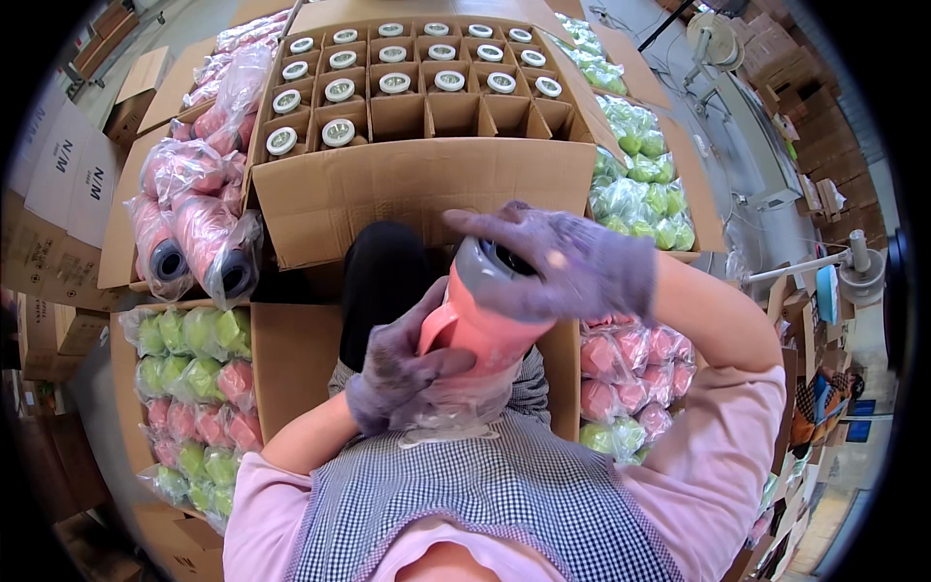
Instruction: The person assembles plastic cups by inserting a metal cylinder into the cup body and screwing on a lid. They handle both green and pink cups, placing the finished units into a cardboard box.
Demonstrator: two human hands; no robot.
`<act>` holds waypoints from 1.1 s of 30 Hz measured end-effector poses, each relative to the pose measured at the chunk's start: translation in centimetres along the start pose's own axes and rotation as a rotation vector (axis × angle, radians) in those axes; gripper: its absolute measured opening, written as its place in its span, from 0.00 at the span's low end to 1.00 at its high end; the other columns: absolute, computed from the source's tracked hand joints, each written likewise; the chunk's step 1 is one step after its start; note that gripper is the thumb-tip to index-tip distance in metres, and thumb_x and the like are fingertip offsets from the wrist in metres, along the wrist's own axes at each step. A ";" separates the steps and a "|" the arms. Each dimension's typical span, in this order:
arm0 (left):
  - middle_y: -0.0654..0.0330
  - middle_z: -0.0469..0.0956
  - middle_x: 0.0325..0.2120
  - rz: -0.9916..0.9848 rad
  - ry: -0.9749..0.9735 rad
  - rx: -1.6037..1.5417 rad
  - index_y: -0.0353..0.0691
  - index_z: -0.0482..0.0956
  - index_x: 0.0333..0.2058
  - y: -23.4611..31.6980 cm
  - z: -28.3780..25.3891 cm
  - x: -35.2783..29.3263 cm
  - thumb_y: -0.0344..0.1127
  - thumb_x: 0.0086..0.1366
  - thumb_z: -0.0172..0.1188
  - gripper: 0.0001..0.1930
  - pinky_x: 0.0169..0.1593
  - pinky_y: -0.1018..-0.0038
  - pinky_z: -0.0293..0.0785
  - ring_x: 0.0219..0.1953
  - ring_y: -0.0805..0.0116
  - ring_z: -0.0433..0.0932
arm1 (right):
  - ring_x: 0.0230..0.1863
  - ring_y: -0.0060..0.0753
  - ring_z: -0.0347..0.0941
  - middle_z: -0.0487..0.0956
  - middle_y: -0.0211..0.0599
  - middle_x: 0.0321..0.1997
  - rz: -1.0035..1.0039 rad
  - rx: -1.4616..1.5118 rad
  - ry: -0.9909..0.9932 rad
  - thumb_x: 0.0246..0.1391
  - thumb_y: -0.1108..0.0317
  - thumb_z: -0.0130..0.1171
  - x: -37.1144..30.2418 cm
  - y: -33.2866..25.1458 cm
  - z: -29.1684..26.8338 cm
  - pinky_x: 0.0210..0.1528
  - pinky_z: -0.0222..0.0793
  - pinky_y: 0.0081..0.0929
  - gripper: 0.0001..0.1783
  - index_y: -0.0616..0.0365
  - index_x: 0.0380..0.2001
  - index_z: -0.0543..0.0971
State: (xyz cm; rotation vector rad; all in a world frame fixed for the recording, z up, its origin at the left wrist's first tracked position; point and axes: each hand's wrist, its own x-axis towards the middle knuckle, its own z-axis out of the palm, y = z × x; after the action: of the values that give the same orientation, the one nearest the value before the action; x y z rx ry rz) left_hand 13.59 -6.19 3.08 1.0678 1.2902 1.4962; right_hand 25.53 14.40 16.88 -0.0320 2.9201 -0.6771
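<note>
A pink jug-shaped flask body (497,335) with a grey collar and a dark open mouth is held in front of my lap, tilted. Clear plastic film is bunched around its lower part. My left hand (398,369), in a greyish-purple glove, wraps its lower side beside the pink handle. Across the grey collar lies my right hand (572,262), gloved alike and slightly blurred, gripping the rim with its fingers over part of the mouth. Beyond my hands stands a divided cardboard box (427,160) with several white-rimmed round tops (337,132) in its cells; some front cells hold none.
Bagged pink flask bodies (199,228) lie in a carton at the left. Green and pink bagged pieces fill cartons at the lower left (199,388), right (640,184) and lower right (635,373). A metal stand arm (805,267) juts in at the right. Stacked cartons (58,165) line the left.
</note>
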 end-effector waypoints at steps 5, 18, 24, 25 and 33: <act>0.47 0.78 0.52 0.069 0.093 0.269 0.36 0.64 0.65 -1.0 0.9 -1.0 0.44 0.55 0.73 0.42 0.48 0.69 0.80 0.49 0.53 0.82 | 0.61 0.55 0.66 0.71 0.53 0.59 0.013 0.182 0.074 0.60 0.55 0.56 0.7 1.0 2.4 0.65 0.62 0.43 0.28 0.54 0.61 0.68; 0.50 0.81 0.48 0.024 0.114 0.014 0.35 0.59 0.67 -0.6 0.2 -0.8 0.45 0.75 0.49 0.29 0.52 0.70 0.78 0.48 0.65 0.82 | 0.64 0.63 0.62 0.64 0.57 0.64 -0.102 0.050 0.049 0.50 0.55 0.65 0.6 0.4 1.7 0.67 0.59 0.51 0.37 0.46 0.64 0.68; 0.52 0.81 0.49 0.068 0.188 0.322 0.35 0.62 0.66 -0.8 0.6 -1.2 0.45 0.74 0.52 0.29 0.53 0.72 0.77 0.50 0.65 0.81 | 0.57 0.62 0.68 0.68 0.53 0.61 0.072 0.056 0.151 0.56 0.46 0.59 0.4 -1.2 3.7 0.62 0.65 0.51 0.31 0.47 0.60 0.71; 0.55 0.81 0.47 0.028 0.158 0.234 0.35 0.64 0.65 -0.6 0.5 -1.2 0.44 0.74 0.52 0.27 0.50 0.74 0.76 0.47 0.69 0.80 | 0.57 0.62 0.69 0.69 0.53 0.60 0.062 0.060 0.167 0.56 0.45 0.59 0.5 -0.9 3.4 0.62 0.66 0.50 0.31 0.47 0.59 0.72; 0.62 0.80 0.43 -0.092 -0.147 -0.025 0.32 0.72 0.58 -1.4 -4.0 0.0 0.50 0.73 0.52 0.27 0.49 0.78 0.73 0.43 0.77 0.76 | 0.54 0.51 0.73 0.75 0.47 0.51 -0.360 0.056 -0.025 0.49 0.60 0.67 0.0 0.2 -3.2 0.54 0.71 0.41 0.23 0.52 0.50 0.80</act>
State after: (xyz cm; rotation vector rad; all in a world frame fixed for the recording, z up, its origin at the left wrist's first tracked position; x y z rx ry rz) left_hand 9.86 -7.05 1.31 1.0672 1.1992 1.3368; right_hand 25.10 15.95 19.66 -0.5660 2.8950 -0.8000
